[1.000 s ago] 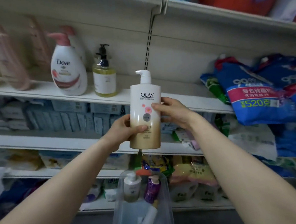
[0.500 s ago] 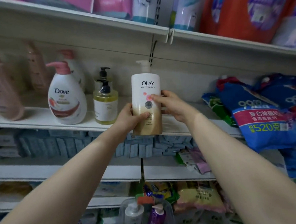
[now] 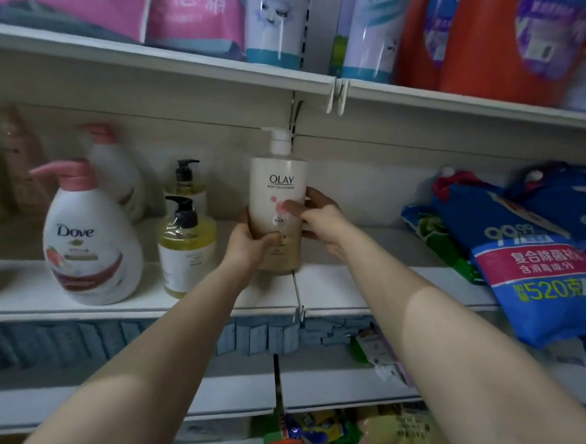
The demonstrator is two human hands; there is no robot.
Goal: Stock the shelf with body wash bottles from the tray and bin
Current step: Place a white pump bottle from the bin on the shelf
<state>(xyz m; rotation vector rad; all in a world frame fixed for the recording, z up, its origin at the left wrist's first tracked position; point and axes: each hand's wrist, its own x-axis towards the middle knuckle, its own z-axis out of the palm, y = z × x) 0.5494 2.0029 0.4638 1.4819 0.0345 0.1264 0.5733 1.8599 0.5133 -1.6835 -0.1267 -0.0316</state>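
Note:
I hold a tall white and gold Olay body wash bottle upright with both hands, its base at the white shelf near the joint between two boards. My left hand grips its lower left side. My right hand grips its right side, thumb across the label. To the left stand a white Dove bottle with a pink pump and two yellow pump bottles, one behind the other.
A second Dove bottle and pink bottles stand further back left. Blue detergent bags lie on the shelf at right. The upper shelf hangs low above the pump. Packets fill the lower shelves.
Both hands have carried the Olay bottle up and forward from in front of the shelves to the shelf beside the yellow bottles. The clear bin below has dropped out of view.

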